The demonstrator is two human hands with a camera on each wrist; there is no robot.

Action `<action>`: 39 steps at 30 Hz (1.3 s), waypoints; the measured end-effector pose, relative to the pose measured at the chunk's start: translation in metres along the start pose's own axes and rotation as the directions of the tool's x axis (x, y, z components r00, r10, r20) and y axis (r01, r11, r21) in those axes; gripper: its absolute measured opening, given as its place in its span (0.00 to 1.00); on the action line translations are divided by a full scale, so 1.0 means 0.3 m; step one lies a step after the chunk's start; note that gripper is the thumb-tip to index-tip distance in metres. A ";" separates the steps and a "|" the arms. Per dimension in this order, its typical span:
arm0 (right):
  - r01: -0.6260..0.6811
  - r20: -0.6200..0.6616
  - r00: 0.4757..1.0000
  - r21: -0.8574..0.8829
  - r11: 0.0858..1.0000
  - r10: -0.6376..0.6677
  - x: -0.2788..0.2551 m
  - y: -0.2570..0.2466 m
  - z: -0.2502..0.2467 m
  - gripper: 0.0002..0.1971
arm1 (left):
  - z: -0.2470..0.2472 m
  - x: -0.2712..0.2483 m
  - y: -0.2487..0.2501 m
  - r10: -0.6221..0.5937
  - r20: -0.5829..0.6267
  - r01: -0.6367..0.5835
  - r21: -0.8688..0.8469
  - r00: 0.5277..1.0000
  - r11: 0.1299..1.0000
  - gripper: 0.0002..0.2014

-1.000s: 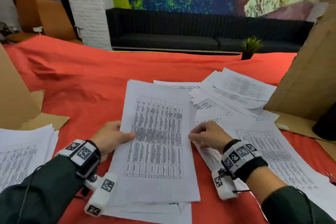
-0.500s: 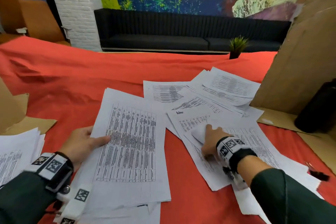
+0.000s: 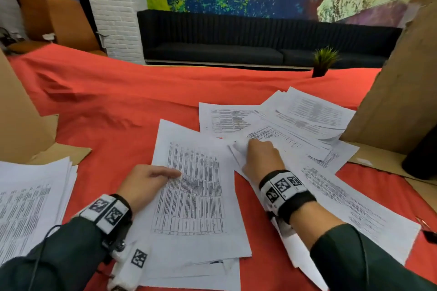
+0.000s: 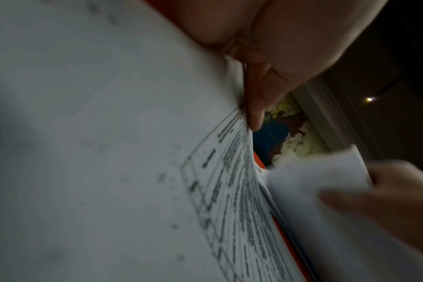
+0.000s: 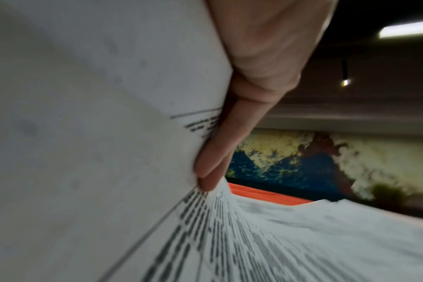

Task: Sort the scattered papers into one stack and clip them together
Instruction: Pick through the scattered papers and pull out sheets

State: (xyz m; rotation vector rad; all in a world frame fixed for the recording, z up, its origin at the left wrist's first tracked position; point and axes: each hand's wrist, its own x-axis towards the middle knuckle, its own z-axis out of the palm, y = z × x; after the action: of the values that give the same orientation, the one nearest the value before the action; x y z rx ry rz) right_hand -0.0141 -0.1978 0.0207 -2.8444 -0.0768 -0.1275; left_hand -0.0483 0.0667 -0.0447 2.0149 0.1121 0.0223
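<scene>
A stack of printed papers [image 3: 196,196] lies on the red cloth in front of me. My left hand [image 3: 151,182] rests on its left edge with straight fingers, and one finger [image 4: 256,106] presses flat on the top sheet [image 4: 109,133]. Just right of the stack, my right hand [image 3: 260,158] pinches a loose sheet [image 3: 238,146] whose corner curls up off the table. That lifted sheet [image 4: 314,177] and the right hand [image 4: 387,200] also show in the left wrist view. Scattered papers [image 3: 307,120] lie fanned out behind and under the right hand.
Another paper pile [image 3: 30,201] sits at the left edge beside a cardboard panel [image 3: 16,116]. A tall cardboard panel [image 3: 397,92] and a dark object [image 3: 423,156] stand at the right. A small dark clip-like thing [image 3: 429,235] lies at the far right. The red cloth [image 3: 118,101] stretches beyond.
My right hand left the stack's edge, reached right onto the scattered sheets, and now lifts one sheet's corner. The left hand stayed on the stack.
</scene>
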 end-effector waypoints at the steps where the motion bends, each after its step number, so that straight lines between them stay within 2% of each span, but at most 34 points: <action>1: 0.002 -0.013 1.000 0.069 0.998 -0.001 -0.001 -0.055 0.019 0.05 | 0.024 -0.007 0.017 -0.018 0.032 0.019 -0.015 0.999 1.000 0.07; 2: -0.003 -0.014 1.000 0.140 0.990 0.005 -0.001 -0.113 0.037 0.07 | 0.047 -0.011 0.036 -0.021 0.076 0.023 -0.026 0.997 0.999 0.14; 3: -0.019 -0.008 1.000 0.206 0.978 0.021 0.007 -0.168 0.075 0.10 | 0.066 -0.010 0.036 -0.036 0.138 0.042 -0.040 0.990 0.998 0.30; 4: -0.047 0.010 0.999 0.300 0.953 0.046 0.009 -0.221 0.102 0.13 | 0.083 -0.017 0.043 -0.035 0.196 0.051 -0.080 0.980 0.995 0.41; 5: -0.085 0.075 0.995 0.423 0.902 0.058 0.015 -0.261 0.135 0.19 | 0.099 -0.025 0.047 -0.038 0.236 0.069 -0.125 0.971 0.990 0.46; 7: -0.190 0.292 0.956 0.703 0.685 -0.035 0.014 -0.303 0.177 0.31 | 0.105 -0.039 0.034 -0.027 0.258 0.091 -0.239 0.966 0.967 0.46; 9: -0.352 0.490 0.843 0.815 0.461 -0.222 0.011 -0.266 0.179 0.39 | 0.098 -0.045 0.007 -0.037 0.202 0.103 -0.328 0.979 0.939 0.34; 10: -0.394 0.530 0.795 0.820 0.414 -0.294 0.014 -0.221 0.166 0.39 | 0.094 -0.040 -0.020 -0.059 0.159 0.114 -0.363 0.986 0.925 0.26; 11: -0.394 0.539 0.777 0.819 0.416 -0.324 0.023 -0.163 0.150 0.36 | 0.091 -0.028 -0.044 -0.108 0.099 0.138 -0.375 0.989 0.917 0.19; 12: -0.355 0.525 0.798 0.807 0.472 -0.298 0.033 -0.099 0.128 0.32 | 0.082 -0.014 -0.069 -0.177 0.025 0.175 -0.350 0.984 0.920 0.13; 13: -0.279 0.479 0.850 0.761 0.585 -0.219 0.050 -0.031 0.114 0.28 | 0.070 0.001 -0.088 -0.240 -0.043 0.216 -0.305 0.970 0.928 0.09; 14: -0.192 0.409 0.904 0.653 0.733 -0.128 0.069 0.041 0.094 0.26 | 0.057 0.014 -0.098 -0.282 -0.088 0.251 -0.263 0.955 0.932 0.07; 15: -0.133 0.344 0.938 0.463 0.876 -0.039 0.086 0.113 0.084 0.26 | 0.038 0.027 -0.109 -0.304 -0.112 0.274 -0.226 0.946 0.935 0.06; 16: -0.120 0.316 0.948 0.246 0.962 0.037 0.092 0.174 0.078 0.30 | 0.018 0.035 -0.107 -0.313 -0.134 0.288 -0.178 0.940 0.941 0.06; 17: -0.134 0.330 0.938 0.063 0.989 0.106 0.092 0.223 0.082 0.36 | -0.005 0.037 -0.098 -0.316 -0.161 0.298 -0.126 0.935 0.946 0.07; 19: -0.151 0.420 0.887 -0.128 0.980 0.192 0.075 0.275 0.106 0.50 | -0.052 0.045 -0.096 -0.299 -0.213 0.291 -0.066 0.930 0.954 0.07; 21: -0.140 0.456 0.868 -0.155 0.978 0.196 0.063 0.291 0.138 0.55 | -0.093 0.057 -0.108 -0.321 -0.226 0.312 -0.075 0.920 0.947 0.04; 22: -0.126 0.450 0.873 -0.167 0.978 0.189 0.063 0.290 0.146 0.53 | -0.110 0.065 -0.121 -0.329 -0.243 0.322 -0.070 0.913 0.944 0.06; 23: -0.108 0.435 0.882 -0.189 0.976 0.182 0.066 0.286 0.150 0.51 | -0.122 0.068 -0.133 -0.344 -0.255 0.340 -0.062 0.903 0.938 0.12; 25: -0.097 0.412 0.891 -0.233 0.968 0.189 0.073 0.265 0.143 0.44 | -0.149 0.099 -0.203 -0.360 -0.291 0.360 -0.057 0.886 0.931 0.33; 26: -0.095 0.395 0.898 -0.250 0.964 0.191 0.074 0.255 0.141 0.40 | -0.154 0.110 -0.236 -0.364 -0.307 0.364 -0.059 0.879 0.930 0.40; 27: -0.089 0.368 0.910 -0.275 0.957 0.190 0.075 0.249 0.143 0.36 | -0.157 0.129 -0.282 -0.361 -0.311 0.359 -0.065 0.879 0.931 0.44; 28: -0.079 0.332 0.925 -0.306 0.949 0.184 0.074 0.244 0.143 0.32 | -0.157 0.143 -0.312 -0.355 -0.304 0.347 -0.085 0.884 0.934 0.44; 31: -0.048 0.205 0.970 -0.358 0.933 0.128 0.082 0.236 0.133 0.20 | -0.141 0.104 -0.247 -0.353 -0.289 0.340 -0.096 0.890 0.936 0.43; 33: -0.076 0.125 0.986 -0.265 0.961 0.113 0.099 0.211 0.117 0.12 | -0.137 0.102 -0.240 -0.358 -0.288 0.345 -0.098 0.888 0.934 0.43; 35: -0.123 0.106 0.985 -0.142 0.982 0.139 0.116 0.167 0.108 0.06 | -0.131 0.112 -0.249 -0.332 -0.287 0.322 -0.083 0.898 0.943 0.47; 37: -0.168 0.163 0.970 -0.076 0.983 0.178 0.121 0.119 0.124 0.06 | -0.122 0.122 -0.265 -0.317 -0.283 0.299 -0.106 0.905 0.948 0.54; 39: -0.186 0.242 0.948 -0.096 0.978 0.204 0.115 0.081 0.155 0.17 | -0.111 0.113 -0.256 -0.307 -0.273 0.291 -0.099 0.912 0.952 0.59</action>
State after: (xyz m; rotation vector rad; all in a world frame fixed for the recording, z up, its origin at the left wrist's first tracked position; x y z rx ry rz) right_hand 0.0254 -0.2060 -0.0274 -2.9048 0.1604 0.2784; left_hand -0.0220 0.1325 -0.1006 1.9076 0.5985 0.1203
